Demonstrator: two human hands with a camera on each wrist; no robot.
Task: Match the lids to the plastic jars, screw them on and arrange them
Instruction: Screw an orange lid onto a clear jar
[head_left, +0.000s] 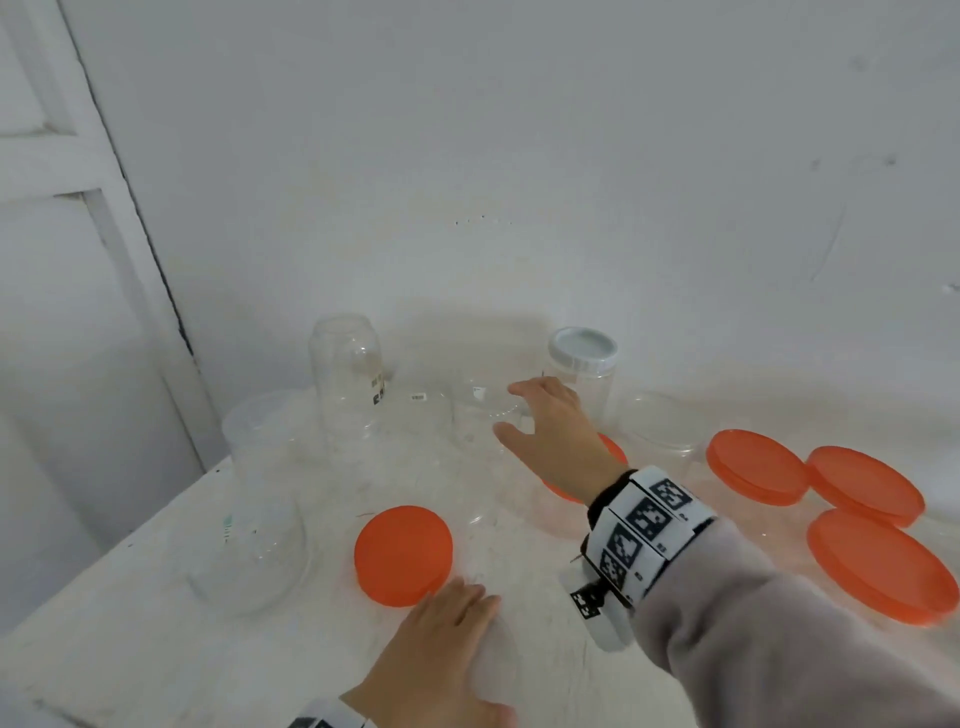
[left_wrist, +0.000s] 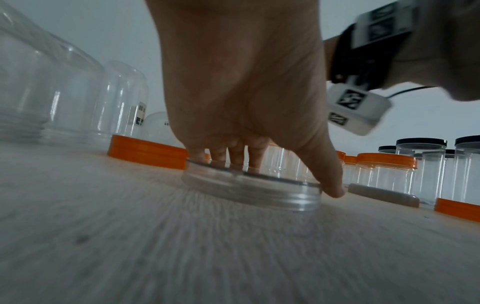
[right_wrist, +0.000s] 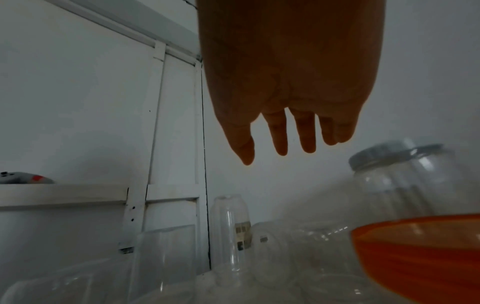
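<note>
My left hand (head_left: 462, 623) is low at the table's near edge. In the left wrist view the left hand (left_wrist: 283, 176) grips the threaded rim of a clear jar (left_wrist: 252, 193) from above, fingers on the far side and thumb on the right. An orange lid (head_left: 402, 555) lies just left of it. My right hand (head_left: 511, 410) reaches to the back with fingers spread and holds nothing. It hovers over an open clear jar (head_left: 485, 415). The right wrist view shows the right hand (right_wrist: 278, 154) in the air, with an orange lid (right_wrist: 420, 257) below.
An upturned tall clear jar (head_left: 348, 384) and a white-lidded jar (head_left: 582, 364) stand by the wall (head_left: 519, 156). A large clear jar (head_left: 260, 493) stands on the left. Three orange lids (head_left: 756, 465) sit at the right. Black-lidded jars (left_wrist: 420, 142) stand farther right.
</note>
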